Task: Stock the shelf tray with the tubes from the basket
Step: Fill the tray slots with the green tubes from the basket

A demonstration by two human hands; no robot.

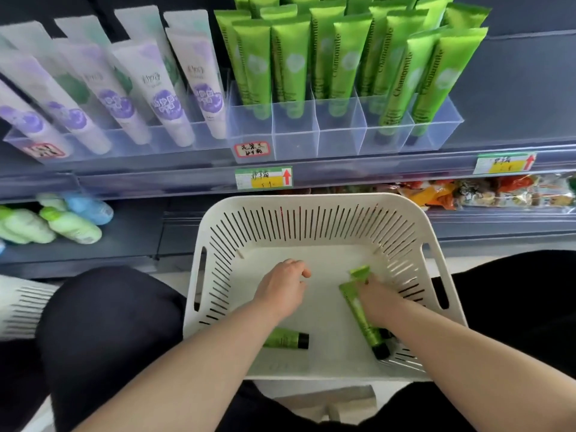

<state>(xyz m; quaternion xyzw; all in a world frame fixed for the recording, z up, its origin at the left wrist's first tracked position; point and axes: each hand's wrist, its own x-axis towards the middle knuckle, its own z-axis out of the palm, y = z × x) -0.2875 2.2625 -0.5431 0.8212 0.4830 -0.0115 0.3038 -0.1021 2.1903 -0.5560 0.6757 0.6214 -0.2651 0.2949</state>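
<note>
Both hands are down inside the white slotted basket (314, 219), which sits between the person's knees in front of the shelf.

The right hand (378, 302) lies over green tubes at the basket's right side. One tube (361, 316) runs along the hand's inner edge, its black cap toward the near wall, and a flat crimped end (360, 272) sticks out beyond the fingertips. A second black cap shows just beside the wrist, so there seem to be two tubes under this hand, though the hand hides where one ends and the other begins. Its fingers are curled down over the tubes; whether they actually grip them cannot be told.

The left hand (285, 285) hovers over the bare basket floor near the middle, fingers loosely bent and slightly apart, holding nothing. Another tube (288, 339) lies on the floor by the left forearm, cap pointing right.

On the shelf above, a clear divided tray (343, 132) holds upright green tubes (293, 63) in rows. Its front compartments on the right each hold a tube; the front ones further left look empty. Left of it stand white and purple tubes (162, 95).
</note>
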